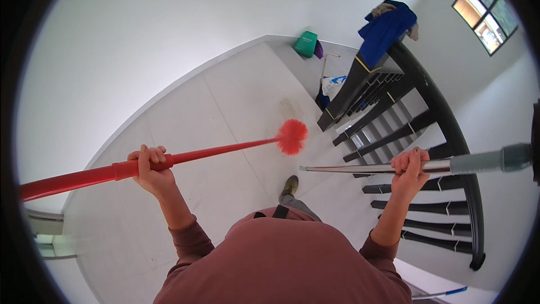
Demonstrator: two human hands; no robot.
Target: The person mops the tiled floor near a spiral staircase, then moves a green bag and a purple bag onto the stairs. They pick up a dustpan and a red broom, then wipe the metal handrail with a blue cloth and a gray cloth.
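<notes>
My left hand (152, 166) grips the red pole (101, 172) of a duster around its collar. A round red bristle head (292, 137) sits at the pole's far end, over the floor ahead of me. In my right hand (409, 171) is a metal pole (358, 169) with a grey-green plastic sleeve (476, 164) on its right part. The pole's thin tip points left, a little below the bristle head. At the right rim of the view the sleeve runs into a dark part, cut off, so I cannot tell what it is.
A black stair railing (447, 109) curves along the right, with grey steps (386, 131) beyond its balusters. Blue cloth (390, 29) drapes over the newel post. A green container (306, 44) and a white bag (333, 86) stand on the steps. White wall (147, 29) bounds the pale floor (219, 118).
</notes>
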